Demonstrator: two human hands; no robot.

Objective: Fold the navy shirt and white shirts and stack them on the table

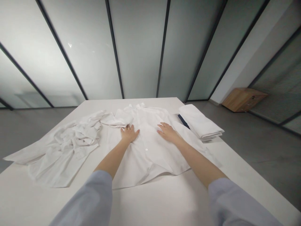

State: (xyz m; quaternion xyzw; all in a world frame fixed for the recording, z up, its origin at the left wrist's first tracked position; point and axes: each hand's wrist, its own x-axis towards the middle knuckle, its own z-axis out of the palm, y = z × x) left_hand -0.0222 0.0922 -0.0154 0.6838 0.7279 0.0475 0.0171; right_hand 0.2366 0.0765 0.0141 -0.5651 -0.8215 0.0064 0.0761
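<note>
A white shirt (145,150) lies spread flat in the middle of the white table (164,201), collar at the far end. My left hand (129,133) rests palm down on its left chest area, fingers spread apart. My right hand (167,131) lies flat on the right chest area, fingers stretched out. Neither hand grips the cloth. One sleeve is bunched at the upper left of the shirt.
A crumpled white garment (68,147) lies on the table to the left. A folded white stack (199,122) sits at the right over something dark (183,121). Glass wall panels stand behind; a wooden box (243,99) is on the floor at right.
</note>
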